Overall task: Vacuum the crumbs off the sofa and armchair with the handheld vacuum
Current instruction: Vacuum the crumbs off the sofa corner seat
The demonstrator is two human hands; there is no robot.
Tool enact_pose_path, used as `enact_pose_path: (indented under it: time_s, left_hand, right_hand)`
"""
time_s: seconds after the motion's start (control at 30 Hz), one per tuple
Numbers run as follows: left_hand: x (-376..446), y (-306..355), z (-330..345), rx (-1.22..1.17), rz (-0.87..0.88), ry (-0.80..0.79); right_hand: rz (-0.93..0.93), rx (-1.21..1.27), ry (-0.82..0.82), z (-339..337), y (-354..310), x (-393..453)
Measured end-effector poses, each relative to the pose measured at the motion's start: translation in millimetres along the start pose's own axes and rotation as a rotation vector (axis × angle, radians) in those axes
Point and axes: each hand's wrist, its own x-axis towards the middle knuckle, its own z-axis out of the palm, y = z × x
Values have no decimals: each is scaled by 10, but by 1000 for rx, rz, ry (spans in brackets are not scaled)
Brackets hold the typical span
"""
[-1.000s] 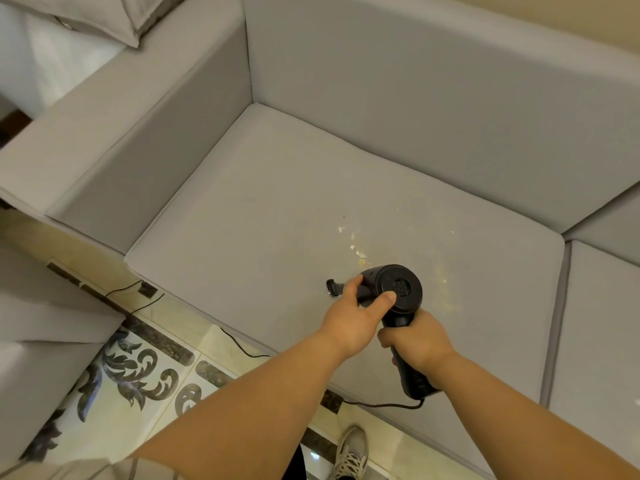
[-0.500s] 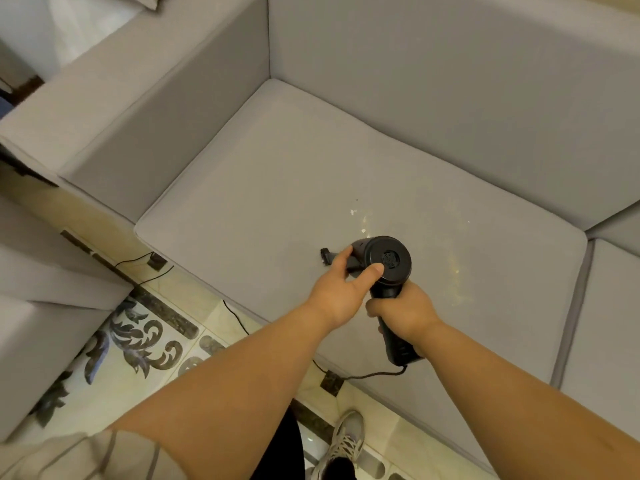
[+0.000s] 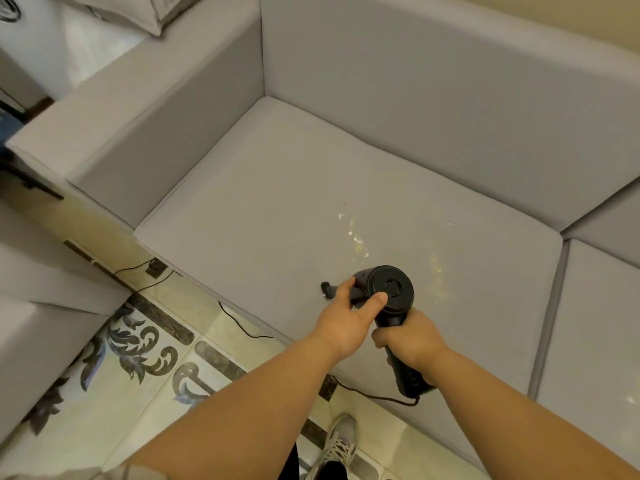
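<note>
Nearest risk, a judgement: the cord [image 3: 374, 394] trails off the handle's butt, over the seat edge and down to the tiled floor [image 3: 145, 403], right by the person's shoe [image 3: 341, 445]; a step or a long reach could snag it and jerk the vacuum [image 3: 389, 296] off line. The right hand [image 3: 410, 341] is wrapped round the black handle, fingers curled tight; the left hand [image 3: 341, 322] cups the barrel from the left, thumb laid on the round rear cap, fingers curled over the front. So the vacuum sits between both hands, body just above the seat cushion [image 3: 263, 216] near its front edge. The nozzle [image 3: 327, 291] pokes out left past the left fingers; whether it touches the fabric cannot be told. It points away from the crumbs [image 3: 356, 240], which lie just beyond the vacuum body, with a second fainter streak to its right. Likely misses: sweeping left over bare fabric, or the exhaust end scattering the light flakes toward the seam by the next cushion [image 3: 595, 334]. The sofa [image 3: 433, 109] backrest and arm behind carry no crumbs that can be seen.
</note>
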Motion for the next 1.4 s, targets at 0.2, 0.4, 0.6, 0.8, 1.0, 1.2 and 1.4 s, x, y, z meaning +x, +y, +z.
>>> enact_pose_path:
  time_s: [0.2, 0.4, 0.6, 0.8, 1.0, 1.2, 1.4]
  left_hand:
    - [-134, -52, 56, -23, 16, 15]
    - [-158, -110, -128, 13, 63, 48]
    - [-110, -417, -301, 22, 33, -6]
    - [-368, -659, -22, 15, 31, -105]
    - [-582, -734, 126, 24, 21, -167]
    - [-751, -716, 169, 62, 73, -183]
    - [-819, -894, 205, 51, 46, -131]
  right_hand:
    - [-50, -22, 35, -9, 96, -139]
    - [-120, 43, 36, 199, 25, -106]
    - [-94, 54, 49, 533, 116, -81]
    - [-4, 56, 99, 546, 497, -398]
    - [38, 49, 164, 530, 736, -642]
    - [-7, 94, 228, 551, 831, -830]
    - [-33, 68, 140, 649, 938, -833]
